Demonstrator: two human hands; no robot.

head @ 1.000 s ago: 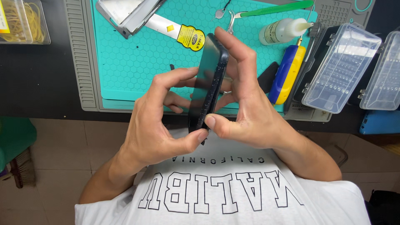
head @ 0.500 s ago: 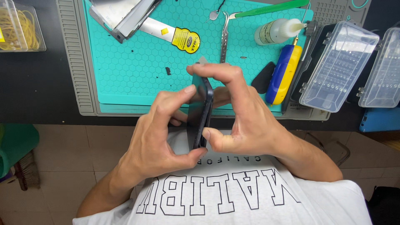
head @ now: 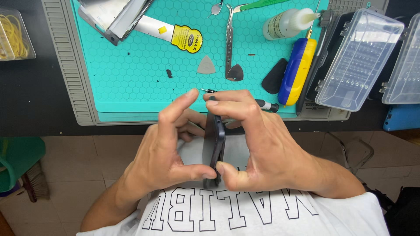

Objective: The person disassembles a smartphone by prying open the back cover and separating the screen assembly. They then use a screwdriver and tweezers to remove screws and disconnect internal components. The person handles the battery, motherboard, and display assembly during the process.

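phone: we held a dark slim phone [head: 215, 144] edge-on to the camera, between both hands, just in front of the chest and below the edge of the teal mat [head: 131, 70].
long axis: it ran from our body toward the bench, top end away from us, approx. upright in the head view.
left hand: our left hand [head: 164, 153] was on the left face; thumb tip pressed at the near end, index arched over to the far end.
right hand: our right hand [head: 258, 148] was on the right face; thumb met the left thumb at the near end, fingers curled over the top end.
grip: both hands pinched the phone from opp. sides, firmly closed on it, not spread.
nearer hand: neither; both sat equally close, so the phone lay exactly in the middle of the grip.
hidden: both wide faces of the phone, so we could not tell screen from back, or if a seam was open. Palm sides of the fingers also not visible.
nearby: grey triangular pick [head: 206, 65], metal tweezers [head: 229, 39], small screwdriver [head: 262, 104] partly behind the right hand.
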